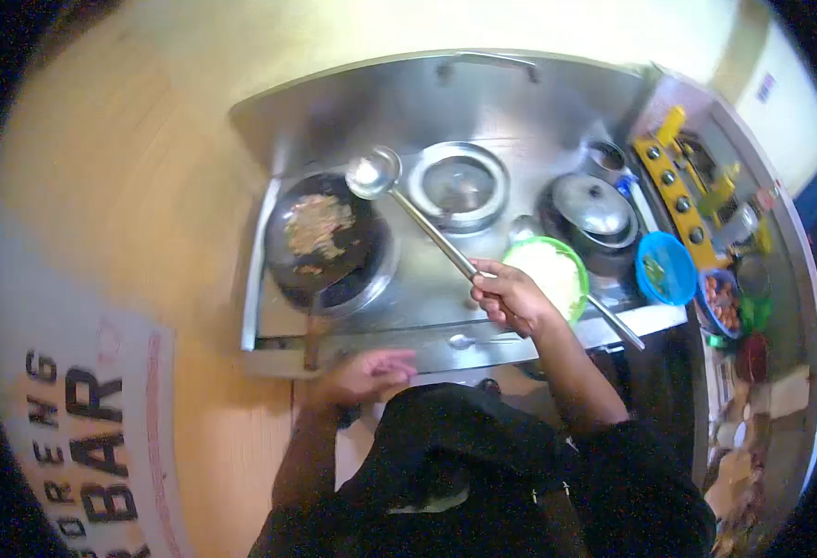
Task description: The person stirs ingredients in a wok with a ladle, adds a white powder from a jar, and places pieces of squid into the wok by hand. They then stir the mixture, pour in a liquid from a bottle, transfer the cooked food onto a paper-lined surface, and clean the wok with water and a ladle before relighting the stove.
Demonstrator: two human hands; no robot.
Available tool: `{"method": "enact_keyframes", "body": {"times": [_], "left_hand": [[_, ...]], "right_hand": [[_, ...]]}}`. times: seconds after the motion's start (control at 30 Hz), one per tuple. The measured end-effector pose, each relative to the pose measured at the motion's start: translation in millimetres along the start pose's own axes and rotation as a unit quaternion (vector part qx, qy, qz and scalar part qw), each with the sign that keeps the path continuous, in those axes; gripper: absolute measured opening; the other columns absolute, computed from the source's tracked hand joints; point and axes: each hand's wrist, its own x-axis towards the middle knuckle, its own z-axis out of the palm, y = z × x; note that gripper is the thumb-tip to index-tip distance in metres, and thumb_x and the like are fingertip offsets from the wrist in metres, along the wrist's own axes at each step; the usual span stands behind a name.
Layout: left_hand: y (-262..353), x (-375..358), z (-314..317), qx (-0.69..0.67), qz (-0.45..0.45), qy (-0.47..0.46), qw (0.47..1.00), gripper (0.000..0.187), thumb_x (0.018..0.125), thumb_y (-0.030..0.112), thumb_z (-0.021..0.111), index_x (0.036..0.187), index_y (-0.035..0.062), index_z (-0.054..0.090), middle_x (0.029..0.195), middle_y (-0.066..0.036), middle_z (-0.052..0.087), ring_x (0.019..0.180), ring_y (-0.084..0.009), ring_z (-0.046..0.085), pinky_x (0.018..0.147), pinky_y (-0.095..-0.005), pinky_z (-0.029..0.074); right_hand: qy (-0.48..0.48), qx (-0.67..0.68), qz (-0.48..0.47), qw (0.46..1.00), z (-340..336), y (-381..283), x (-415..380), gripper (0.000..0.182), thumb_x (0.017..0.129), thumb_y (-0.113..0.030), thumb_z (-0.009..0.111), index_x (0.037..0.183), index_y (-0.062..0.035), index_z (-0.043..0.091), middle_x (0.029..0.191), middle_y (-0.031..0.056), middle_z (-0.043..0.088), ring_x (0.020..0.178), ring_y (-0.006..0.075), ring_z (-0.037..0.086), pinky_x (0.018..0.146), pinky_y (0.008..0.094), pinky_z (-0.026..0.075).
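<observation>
My right hand [512,296] is closed round the handle of a long metal ladle [429,228]. The ladle's round bowl hangs over the stove, just right of a dark wok [283,244]. Cooked food [315,225] in brown and pale pieces lies in the wok. Near the stove's front edge, right of the wok's wooden handle [312,335], my left hand [376,372] is held with its fingers extended, holding nothing. Beside my right hand stands a green bowl [582,279] with pale contents.
An empty burner ring [504,191] lies mid-stove. Behind the green bowl is a lidded pot [594,206]. At right are a blue bowl [676,268], a yellow rack with knobs [673,197], bottles, and a bowl of reddish items [723,302]. A steel backsplash [352,112] rises behind.
</observation>
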Motion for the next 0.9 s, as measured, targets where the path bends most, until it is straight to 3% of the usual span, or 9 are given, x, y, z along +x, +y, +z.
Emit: {"method": "enact_keyframes", "body": {"times": [0.13,0.2,0.33,0.37,0.43,0.53,0.7,0.83,0.9], "left_hand": [[110,111,-14,0.165,-0.011,0.125,0.978,0.038,0.091,0.017,0.060,0.126,0.0037,0.052,0.102,-0.004,0.066,0.094,-0.0113,0.060,0.085,-0.0283,0.048],[136,197,-23,0.182,0.091,0.128,0.971,0.036,0.090,0.017,0.060,0.123,0.0036,0.055,0.095,-0.002,0.064,0.083,-0.0093,0.058,0.079,-0.0261,0.048],[164,394,-2,0.407,0.213,0.136,0.878,0.032,0.084,0.019,0.061,0.111,0.0036,0.062,0.097,-0.015,0.066,0.090,-0.0252,0.063,0.080,-0.0353,0.049],[183,429,24,0.434,0.190,0.127,0.871,0.032,0.082,0.019,0.060,0.109,0.0033,0.063,0.102,-0.019,0.064,0.094,-0.0323,0.062,0.082,-0.0389,0.049],[184,513,51,0.472,0.173,0.078,0.861,0.039,0.082,0.020,0.060,0.118,0.0029,0.059,0.110,-0.021,0.062,0.104,-0.0336,0.059,0.090,-0.0393,0.046],[145,619,70,0.530,0.290,0.119,0.788,0.045,0.083,0.017,0.061,0.125,0.0033,0.053,0.112,-0.024,0.059,0.105,-0.0356,0.057,0.091,-0.0393,0.046],[130,671,99,0.522,0.138,0.134,0.831,0.041,0.084,0.020,0.062,0.123,0.0120,0.054,0.115,-0.025,0.054,0.106,-0.0386,0.055,0.093,-0.0416,0.044],[138,686,86,0.566,0.150,0.104,0.804,0.029,0.085,0.021,0.061,0.112,0.0126,0.058,0.106,-0.020,0.060,0.104,-0.0366,0.056,0.090,-0.0432,0.045],[151,681,68,0.543,0.206,0.122,0.805,0.027,0.085,0.021,0.060,0.111,0.0127,0.058,0.106,-0.019,0.061,0.104,-0.0360,0.056,0.090,-0.0430,0.045]], "right_hand": [[0.006,0.054,-0.078,0.995,-95,-35,-96,0.054,0.089,-0.018,0.057,0.137,-0.0055,0.036,0.076,0.0035,0.056,0.050,0.0088,0.047,0.040,0.0195,0.037],[0.061,0.044,-0.113,0.991,-137,-41,-142,0.058,0.089,-0.020,0.058,0.139,-0.0055,0.034,0.079,0.0044,0.058,0.051,0.0090,0.048,0.041,0.0203,0.038],[0.226,-0.032,-0.149,0.962,-201,-38,-221,0.056,0.089,-0.018,0.058,0.138,-0.0034,0.036,0.081,0.0066,0.060,0.055,0.0099,0.050,0.044,0.0210,0.040],[0.262,-0.049,-0.165,0.950,-212,-32,-234,0.056,0.088,-0.017,0.059,0.138,-0.0030,0.037,0.081,0.0068,0.060,0.056,0.0094,0.051,0.044,0.0209,0.040],[0.324,-0.031,-0.168,0.931,-219,-21,-257,0.056,0.087,-0.014,0.061,0.137,-0.0021,0.039,0.081,0.0067,0.061,0.058,0.0089,0.052,0.048,0.0205,0.041],[0.416,-0.038,-0.158,0.895,-227,3,-280,0.051,0.085,-0.008,0.063,0.132,0.0007,0.045,0.087,0.0048,0.061,0.069,0.0099,0.056,0.062,0.0224,0.046],[0.500,0.015,-0.111,0.859,-231,19,-294,0.048,0.084,-0.004,0.063,0.129,0.0019,0.048,0.092,0.0037,0.059,0.079,0.0109,0.057,0.070,0.0237,0.047],[0.533,-0.085,-0.076,0.838,-254,17,-281,0.047,0.082,-0.003,0.061,0.128,0.0025,0.049,0.092,0.0064,0.060,0.079,0.0148,0.058,0.071,0.0273,0.048],[0.525,-0.302,-0.072,0.793,-279,25,-270,0.047,0.081,-0.007,0.063,0.126,0.0014,0.050,0.098,0.0151,0.063,0.085,0.0229,0.062,0.076,0.0323,0.049]]}}
